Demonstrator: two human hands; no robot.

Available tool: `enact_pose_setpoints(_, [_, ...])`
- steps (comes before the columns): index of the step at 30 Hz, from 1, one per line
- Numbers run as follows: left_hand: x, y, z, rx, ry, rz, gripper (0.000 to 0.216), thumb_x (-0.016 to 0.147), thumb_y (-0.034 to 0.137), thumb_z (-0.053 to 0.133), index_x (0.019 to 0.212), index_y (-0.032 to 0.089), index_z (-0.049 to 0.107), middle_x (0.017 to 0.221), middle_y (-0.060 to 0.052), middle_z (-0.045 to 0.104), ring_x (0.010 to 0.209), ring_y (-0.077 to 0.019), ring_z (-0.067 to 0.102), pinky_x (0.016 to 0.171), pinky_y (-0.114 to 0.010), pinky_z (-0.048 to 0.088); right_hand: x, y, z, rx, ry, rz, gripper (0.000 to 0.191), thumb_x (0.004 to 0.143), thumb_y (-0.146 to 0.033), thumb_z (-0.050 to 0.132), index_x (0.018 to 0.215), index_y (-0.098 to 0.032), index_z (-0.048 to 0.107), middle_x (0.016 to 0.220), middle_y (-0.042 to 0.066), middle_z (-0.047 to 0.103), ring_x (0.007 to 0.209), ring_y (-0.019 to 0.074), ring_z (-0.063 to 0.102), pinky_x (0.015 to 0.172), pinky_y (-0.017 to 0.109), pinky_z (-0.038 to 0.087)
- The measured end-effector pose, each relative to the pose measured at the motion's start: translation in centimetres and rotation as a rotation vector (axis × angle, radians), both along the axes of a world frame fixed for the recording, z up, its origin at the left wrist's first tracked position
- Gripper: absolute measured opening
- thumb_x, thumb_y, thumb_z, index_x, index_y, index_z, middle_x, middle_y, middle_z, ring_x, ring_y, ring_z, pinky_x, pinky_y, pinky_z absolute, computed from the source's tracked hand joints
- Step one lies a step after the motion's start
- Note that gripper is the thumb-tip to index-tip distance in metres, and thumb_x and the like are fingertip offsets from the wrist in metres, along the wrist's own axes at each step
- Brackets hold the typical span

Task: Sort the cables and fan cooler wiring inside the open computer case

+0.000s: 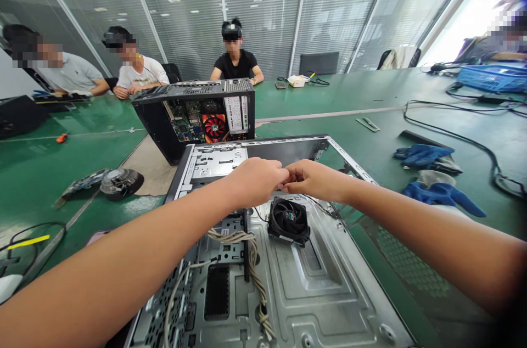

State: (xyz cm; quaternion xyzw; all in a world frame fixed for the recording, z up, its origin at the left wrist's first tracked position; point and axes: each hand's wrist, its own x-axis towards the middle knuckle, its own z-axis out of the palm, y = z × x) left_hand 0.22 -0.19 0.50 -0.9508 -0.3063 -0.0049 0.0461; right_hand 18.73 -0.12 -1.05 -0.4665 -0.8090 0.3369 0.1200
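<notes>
My left hand [258,180] and my right hand [310,180] meet over an open computer case [354,304] lying flat, fingertips closed together in a pinch. What they pinch is hidden by the fingers. Just below them a black cooling fan [289,220] sits inside the case. A thin dark wire [260,215] runs at the fan's left side, and coloured wires [319,205] show below my right hand. Twisted beige cables [256,271] run along the middle of the metal chassis.
A second computer case [154,128] with a red fan stands upright behind. Blue gloves [428,156] and a black cable [465,131] lie right; a round cooler [122,183] and circuit board [84,182] lie left. Several people sit around the green table [329,109].
</notes>
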Motion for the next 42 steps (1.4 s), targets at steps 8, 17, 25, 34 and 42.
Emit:
enact_pose_setpoints(8, [-0.07, -0.03, 0.30, -0.023, -0.032, 0.036, 0.019, 0.091, 0.025, 0.047, 0.091, 0.019, 0.064, 0.084, -0.004, 0.062, 0.072, -0.0157, 0.058, 0.059, -0.028, 0.035, 0.04, -0.05, 0.12, -0.010, -0.014, -0.022, 0.011, 0.071, -0.028, 0.055, 0.070, -0.018, 0.056, 0.061, -0.004, 0.045, 0.057, 0.0102, 0.037, 0.056, 0.025, 0.030])
enact_pose_setpoints(17, [-0.19, 0.14, 0.10, 0.007, -0.078, 0.065, 0.017, 0.088, 0.026, 0.047, 0.086, 0.018, 0.062, 0.082, -0.004, 0.061, 0.069, -0.0152, 0.055, 0.056, -0.028, 0.034, 0.16, 0.15, -0.14, -0.004, -0.048, -0.042, 0.014, 0.072, -0.031, 0.056, 0.069, -0.019, 0.052, 0.060, -0.004, 0.046, 0.057, 0.0110, 0.039, 0.054, 0.026, 0.030])
enact_pose_setpoints(25, [-0.11, 0.17, 0.23, -0.014, -0.030, 0.022, 0.013, 0.087, 0.022, 0.051, 0.085, 0.019, 0.064, 0.079, -0.002, 0.060, 0.068, -0.0150, 0.056, 0.057, -0.029, 0.035, 0.00, -0.27, 0.60, -0.112, -0.013, 0.063, 0.009, 0.074, -0.025, 0.053, 0.075, -0.017, 0.057, 0.066, 0.000, 0.062, 0.060, 0.0126, 0.048, 0.056, 0.026, 0.034])
enact_pose_setpoints(34, [-0.44, 0.43, 0.33, -0.062, -0.174, 0.016, 0.016, 0.089, 0.021, 0.049, 0.088, 0.019, 0.064, 0.083, -0.002, 0.061, 0.074, -0.0148, 0.056, 0.062, -0.027, 0.038, -0.08, -0.60, 0.77, -0.230, 0.195, 0.037, 0.017, 0.080, -0.032, 0.051, 0.079, -0.016, 0.057, 0.073, 0.000, 0.054, 0.066, 0.0124, 0.048, 0.061, 0.026, 0.038])
enact_pose_setpoints(42, [-0.66, 0.63, 0.38, -0.086, -0.183, 0.045, 0.015, 0.086, 0.022, 0.050, 0.079, 0.020, 0.063, 0.076, -0.001, 0.060, 0.066, -0.0127, 0.053, 0.058, -0.027, 0.035, 0.26, -0.30, 0.58, -0.140, 0.075, -0.072, 0.020, 0.077, -0.037, 0.055, 0.071, -0.018, 0.058, 0.064, -0.001, 0.055, 0.057, 0.0116, 0.044, 0.053, 0.027, 0.030])
